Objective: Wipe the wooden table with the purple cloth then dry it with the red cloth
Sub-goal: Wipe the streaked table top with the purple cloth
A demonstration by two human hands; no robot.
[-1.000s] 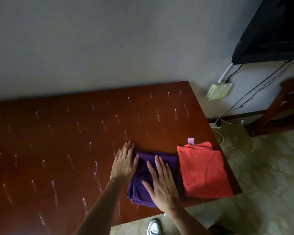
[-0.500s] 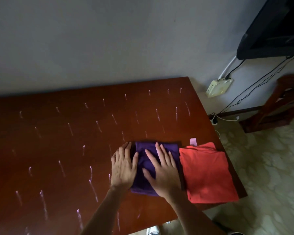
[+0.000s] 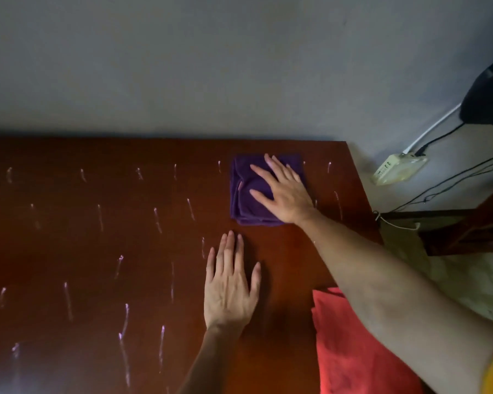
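Note:
The folded purple cloth (image 3: 248, 194) lies near the far right corner of the dark wooden table (image 3: 97, 251). My right hand (image 3: 282, 191) presses flat on it, fingers spread. My left hand (image 3: 231, 285) rests flat on bare wood nearer me, fingers apart, holding nothing. The red cloth (image 3: 353, 351) lies folded at the near right edge, partly under my right forearm. Pale wet streaks (image 3: 123, 319) dot the tabletop left of the hands.
A grey wall runs behind the table. To the right, a white power strip (image 3: 396, 169) with cables hangs on the wall, a dark screen (image 3: 490, 92) is above it, and a wooden chair frame (image 3: 467, 228) stands on the pale floor.
My right hand has pushed the purple cloth away from me to the far edge of the table. My left hand came off the cloth and now lies on bare wood.

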